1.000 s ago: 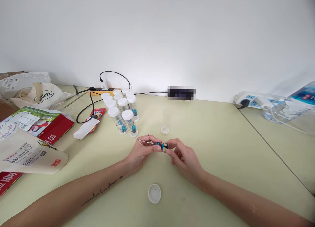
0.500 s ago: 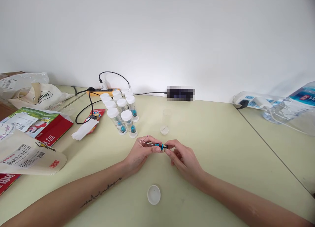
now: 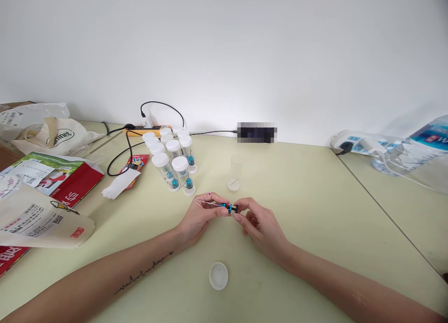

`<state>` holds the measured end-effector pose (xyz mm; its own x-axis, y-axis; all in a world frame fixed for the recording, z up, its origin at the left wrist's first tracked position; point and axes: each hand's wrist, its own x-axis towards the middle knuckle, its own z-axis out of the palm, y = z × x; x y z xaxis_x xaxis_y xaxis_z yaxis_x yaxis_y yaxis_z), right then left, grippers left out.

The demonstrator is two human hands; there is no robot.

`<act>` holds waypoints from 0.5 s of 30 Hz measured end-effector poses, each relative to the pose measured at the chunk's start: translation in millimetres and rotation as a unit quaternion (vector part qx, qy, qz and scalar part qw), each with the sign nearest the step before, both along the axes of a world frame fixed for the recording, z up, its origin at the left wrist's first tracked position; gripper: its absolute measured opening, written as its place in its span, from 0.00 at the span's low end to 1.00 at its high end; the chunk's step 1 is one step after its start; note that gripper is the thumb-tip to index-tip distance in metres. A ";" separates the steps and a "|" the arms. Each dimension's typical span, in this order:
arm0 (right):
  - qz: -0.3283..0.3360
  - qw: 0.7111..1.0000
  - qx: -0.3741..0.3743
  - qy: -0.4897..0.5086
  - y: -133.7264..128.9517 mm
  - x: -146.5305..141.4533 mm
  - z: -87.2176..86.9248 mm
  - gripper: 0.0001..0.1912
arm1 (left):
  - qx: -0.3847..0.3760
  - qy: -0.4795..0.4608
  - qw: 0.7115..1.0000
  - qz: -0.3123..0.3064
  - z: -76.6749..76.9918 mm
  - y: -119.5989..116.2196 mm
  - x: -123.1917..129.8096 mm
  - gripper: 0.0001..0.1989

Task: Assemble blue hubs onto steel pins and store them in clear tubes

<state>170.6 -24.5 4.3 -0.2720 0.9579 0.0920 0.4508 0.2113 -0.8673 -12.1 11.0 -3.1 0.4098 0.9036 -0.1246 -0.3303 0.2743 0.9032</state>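
Observation:
Between the thumb and fingers of my left hand (image 3: 196, 219) is a small blue and black part (image 3: 229, 208), with thin metal wires or pins stretching left from it. My right hand (image 3: 263, 226) pinches the black end of the same part with thumb and forefinger, its other fingers curled. Just beyond the hands, a clear uncapped vial (image 3: 237, 166) stands upright with a thin sliver at its white bottom. A round white cap (image 3: 219, 276) lies hollow side up nearer to me. The exact kind of the held part cannot be made out.
Several capped clear vials (image 3: 180, 166) with blue pieces inside stand in a cluster at left. Behind them lies an orange power strip (image 3: 157, 130). A paper cup (image 3: 45, 218) and red box (image 3: 75, 183) occupy the left side; a water bottle (image 3: 416, 148) lies far right.
Hardly anything differs. Both hands keep hold of the blue and black part in almost the same place, with only a slight shift of the right fingers at its black end.

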 end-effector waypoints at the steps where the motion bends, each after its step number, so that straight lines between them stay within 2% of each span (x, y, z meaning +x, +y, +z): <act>1: 0.000 1.000 0.000 -0.004 0.0 0.1 0.1 0.13 | 0.000 0.000 1.000 0.000 0.1 0.0 0.1 0.08; 15: 0.009 1.000 0.025 -0.017 -1.3 -1.0 1.0 0.12 | -0.012 0.000 1.000 0.010 1.0 -0.3 1.2 0.10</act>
